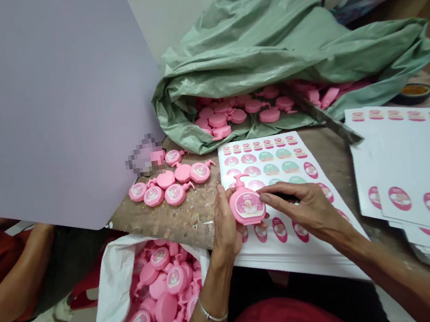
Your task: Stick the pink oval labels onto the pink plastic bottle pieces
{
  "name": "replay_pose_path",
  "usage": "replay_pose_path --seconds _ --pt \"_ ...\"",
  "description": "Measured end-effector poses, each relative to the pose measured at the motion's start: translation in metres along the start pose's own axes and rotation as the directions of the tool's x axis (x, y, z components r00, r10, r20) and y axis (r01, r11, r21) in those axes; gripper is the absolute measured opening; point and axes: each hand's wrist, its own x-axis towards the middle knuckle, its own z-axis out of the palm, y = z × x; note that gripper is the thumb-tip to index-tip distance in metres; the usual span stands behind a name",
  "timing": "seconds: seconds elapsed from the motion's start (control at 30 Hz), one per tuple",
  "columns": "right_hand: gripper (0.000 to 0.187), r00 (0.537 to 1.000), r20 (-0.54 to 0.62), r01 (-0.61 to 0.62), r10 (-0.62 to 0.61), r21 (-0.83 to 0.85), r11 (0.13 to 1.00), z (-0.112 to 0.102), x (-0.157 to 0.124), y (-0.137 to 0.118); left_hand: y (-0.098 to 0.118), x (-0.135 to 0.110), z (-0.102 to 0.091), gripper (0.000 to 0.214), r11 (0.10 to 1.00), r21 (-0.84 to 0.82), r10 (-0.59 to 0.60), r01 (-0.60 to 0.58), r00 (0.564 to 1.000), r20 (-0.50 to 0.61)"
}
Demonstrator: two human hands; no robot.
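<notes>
My left hand (224,224) grips a pink pump-bottle-shaped plastic piece (246,203) with a round label on its face. The fingers of my right hand (306,206) press together on the piece's right edge at the label. Both hands hover over a stack of sticker sheets (281,172) with pink and green oval stickers. Several labelled pink pieces (172,183) lie on the worn table surface to the left.
A green plastic bag (283,48) at the back holds unlabelled pink pieces (240,111). A white bag (109,295) at the lower left holds labelled ones. More sticker sheets (415,174) lie on the right. Another person's arm (10,277) rests at the left.
</notes>
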Motion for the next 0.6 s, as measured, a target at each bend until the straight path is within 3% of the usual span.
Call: replay_pose_path --seconds 0.6 --pt "0.026 0.999 -0.047 -0.016 0.015 -0.011 1.000 0.0027 0.0000 0.0005 0.0006 -0.0016 -0.0005 0.061 0.999 0.019 0.028 -0.027 0.999 -0.037"
